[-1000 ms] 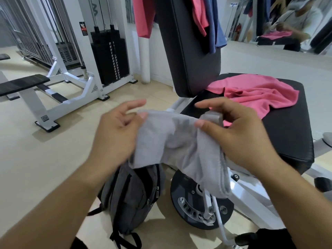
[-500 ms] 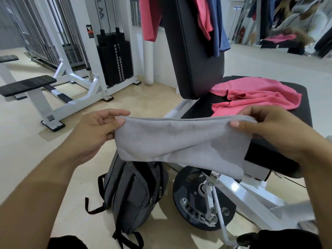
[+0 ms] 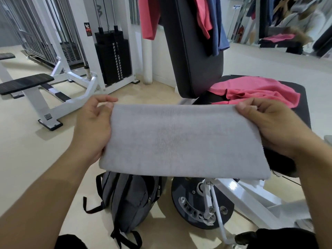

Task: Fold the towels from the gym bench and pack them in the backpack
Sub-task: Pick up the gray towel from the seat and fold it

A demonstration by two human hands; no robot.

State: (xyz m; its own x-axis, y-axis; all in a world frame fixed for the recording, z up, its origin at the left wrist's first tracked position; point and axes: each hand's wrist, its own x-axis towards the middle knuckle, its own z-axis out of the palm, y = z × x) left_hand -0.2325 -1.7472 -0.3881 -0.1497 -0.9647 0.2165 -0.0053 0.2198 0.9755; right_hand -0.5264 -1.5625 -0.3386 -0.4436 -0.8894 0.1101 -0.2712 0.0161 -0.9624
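Head camera, looking forward and down

One wide-angle view from the person's head, close over both hands, facing the gym bench (image 3: 301,97) and the floor (image 3: 27,150) beneath it.

Head view. A grey towel (image 3: 181,141), folded into a flat band, is stretched level between two hands. The left hand (image 3: 91,128) pinches its left end; the right hand (image 3: 269,126) pinches its right end, thumb on top. Below the towel, a dark grey backpack (image 3: 129,202) stands on the floor (image 3: 27,150) beside the round black base (image 3: 199,203) of the gym bench. A pink towel (image 3: 256,92) lies crumpled on the black seat, the worktop (image 3: 303,105). Pink and blue cloths (image 3: 213,20) hang over the upright backrest (image 3: 195,51). A weight-stack machine (image 3: 113,58) stands behind, at left.
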